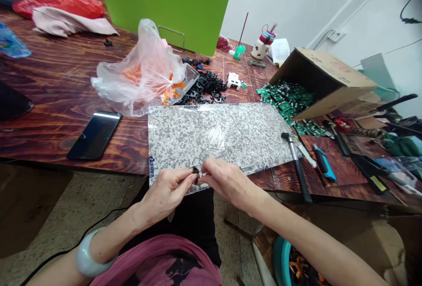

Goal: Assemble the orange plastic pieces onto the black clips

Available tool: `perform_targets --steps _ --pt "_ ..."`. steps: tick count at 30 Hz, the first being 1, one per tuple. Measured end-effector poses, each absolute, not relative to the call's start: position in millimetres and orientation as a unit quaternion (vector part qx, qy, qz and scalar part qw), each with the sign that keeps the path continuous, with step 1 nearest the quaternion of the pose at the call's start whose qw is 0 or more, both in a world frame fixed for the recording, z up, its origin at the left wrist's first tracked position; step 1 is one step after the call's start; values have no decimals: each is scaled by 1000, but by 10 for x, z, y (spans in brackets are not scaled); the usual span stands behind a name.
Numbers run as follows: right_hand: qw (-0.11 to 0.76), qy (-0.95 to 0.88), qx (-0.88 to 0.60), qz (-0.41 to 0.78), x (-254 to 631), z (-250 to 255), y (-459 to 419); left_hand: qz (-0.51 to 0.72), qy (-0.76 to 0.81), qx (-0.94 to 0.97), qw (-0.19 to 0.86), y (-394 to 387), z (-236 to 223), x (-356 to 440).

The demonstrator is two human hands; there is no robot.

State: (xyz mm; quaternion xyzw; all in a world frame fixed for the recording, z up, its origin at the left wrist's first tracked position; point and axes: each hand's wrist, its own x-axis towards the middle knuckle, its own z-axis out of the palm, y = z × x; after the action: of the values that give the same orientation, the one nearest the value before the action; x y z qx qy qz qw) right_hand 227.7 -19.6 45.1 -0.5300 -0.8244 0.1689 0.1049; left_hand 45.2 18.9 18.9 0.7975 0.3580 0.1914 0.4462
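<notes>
As both my forearms reach up from the bottom of the view, my left hand (168,193) and right hand (227,183) meet just over the near edge of a speckled grey granite-pattern sheet (214,138). Left hand: fingers pressed together, tips pinching a small black plastic part (196,174). Right hand: angled in from the other side, fingertips closed on the same part, wrist low and tilted. The part is held between my hands, right above the sheet edge, not resting on it. A pale bangle (89,253) sits on my left wrist, and a pink and black top (158,264) shows below my arms.

The sheet lies on a wood-grain counter (66,79). A black phone (95,135) lies on the counter left of it. Behind the sheet: a clear plastic bag (141,75) with orange pieces inside, then a heap of black plastic parts (204,88) and a small white part (233,81). To the right, green circuit boards (286,101) spill from a tipped cardboard box (323,79). A hammer (296,167) lies partly over the sheet's right corner, near my right hand, with a blue utility knife (325,165) just beside it. A teal basin (281,262) sits on the floor under my right arm.
</notes>
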Motion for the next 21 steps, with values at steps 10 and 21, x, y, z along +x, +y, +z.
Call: perform_targets --steps 10,21 --pt "323 -790 -517 65 2296 111 -389 198 363 588 695 229 77 380" --pt "367 -707 -579 172 2261 43 -436 246 411 527 702 263 86 436"
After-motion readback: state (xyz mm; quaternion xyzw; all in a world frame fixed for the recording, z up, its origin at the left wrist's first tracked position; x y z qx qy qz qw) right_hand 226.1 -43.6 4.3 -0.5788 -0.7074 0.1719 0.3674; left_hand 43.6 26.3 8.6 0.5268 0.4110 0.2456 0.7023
